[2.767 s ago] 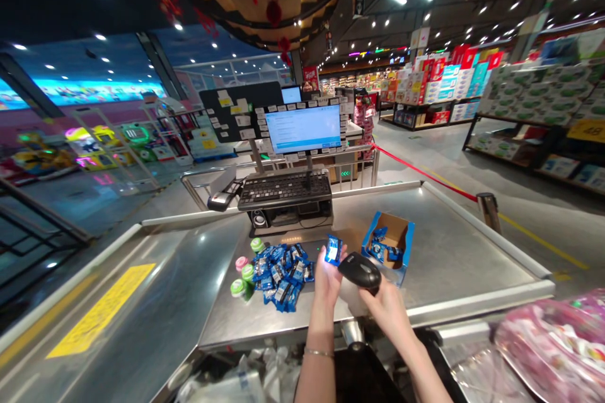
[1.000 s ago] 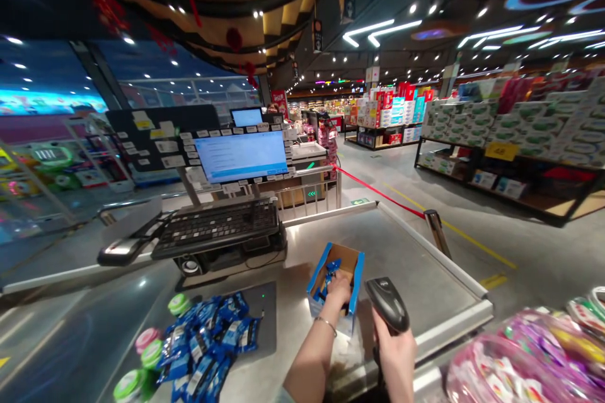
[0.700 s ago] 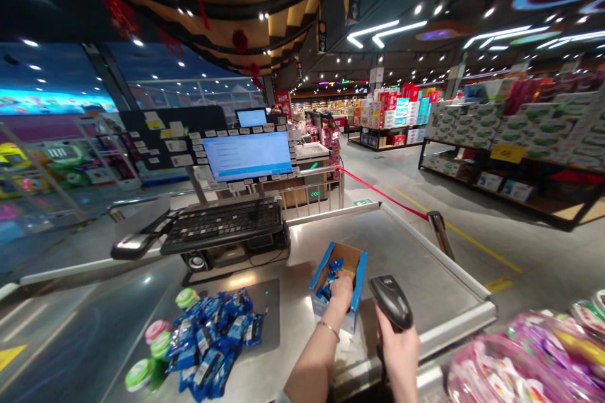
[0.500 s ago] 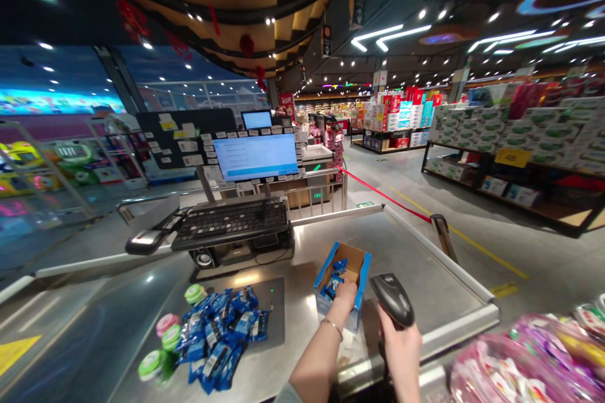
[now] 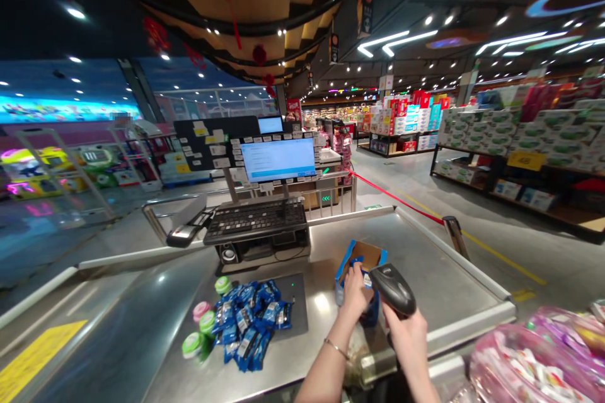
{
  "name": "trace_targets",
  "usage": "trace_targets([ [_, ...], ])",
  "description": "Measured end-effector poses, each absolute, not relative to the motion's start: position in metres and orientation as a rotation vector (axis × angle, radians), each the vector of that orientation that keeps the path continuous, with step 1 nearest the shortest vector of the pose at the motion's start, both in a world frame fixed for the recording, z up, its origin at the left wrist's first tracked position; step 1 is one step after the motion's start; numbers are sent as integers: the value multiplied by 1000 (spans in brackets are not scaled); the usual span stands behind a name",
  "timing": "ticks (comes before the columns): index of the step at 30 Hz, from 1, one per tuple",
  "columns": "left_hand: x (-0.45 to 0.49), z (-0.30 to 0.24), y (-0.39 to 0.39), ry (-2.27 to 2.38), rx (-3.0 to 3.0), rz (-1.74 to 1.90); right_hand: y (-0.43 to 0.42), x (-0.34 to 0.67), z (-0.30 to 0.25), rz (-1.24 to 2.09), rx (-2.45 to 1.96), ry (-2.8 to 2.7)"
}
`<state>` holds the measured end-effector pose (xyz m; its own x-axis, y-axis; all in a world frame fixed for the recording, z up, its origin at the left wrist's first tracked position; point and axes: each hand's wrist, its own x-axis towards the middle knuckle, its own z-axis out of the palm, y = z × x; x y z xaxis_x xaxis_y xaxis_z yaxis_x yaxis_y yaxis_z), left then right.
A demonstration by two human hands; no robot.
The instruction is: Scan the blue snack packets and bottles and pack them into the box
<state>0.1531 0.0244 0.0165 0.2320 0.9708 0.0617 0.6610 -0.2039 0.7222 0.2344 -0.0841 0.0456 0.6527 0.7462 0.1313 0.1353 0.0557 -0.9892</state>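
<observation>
Steel counter (image 5: 425,245); gripped in right hand (image 5: 409,332), black scanner (image 5: 393,289), long axis aslant, nose up-left; in left hand (image 5: 355,293), blue packet (image 5: 367,280).

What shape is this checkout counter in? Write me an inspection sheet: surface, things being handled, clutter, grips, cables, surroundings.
Surface: metal counter, yellow sheet at the left.
Things being handled: black scanner; heap of blue packets, partly on a dark pad; open blue box to the heap's right.
Clutter: three green-lidded tubs and a pink-lidded tub along the heap's left side.
Grips: right hand closed around the scanner; left hand in front of the box, a single packet showing beside it, hold partly hidden.
Cables: thin cable below the keyboard; on the scanner, nothing seen.
Surroundings: lit monitor, red barrier belt, stocked shelves.
</observation>
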Motion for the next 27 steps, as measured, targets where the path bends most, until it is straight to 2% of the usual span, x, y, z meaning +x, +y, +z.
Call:
trace_targets([
  [5,112,22,4,1441,1852,1141,-85,215,42,512,-1491,-915],
  [14,37,-1,-20,1546,1426,1560,-93,166,47,600,-1535,-1205],
  [27,9,-1,-36,1661,1587,1615,-106,144,52,533,-1673,-1622],
])
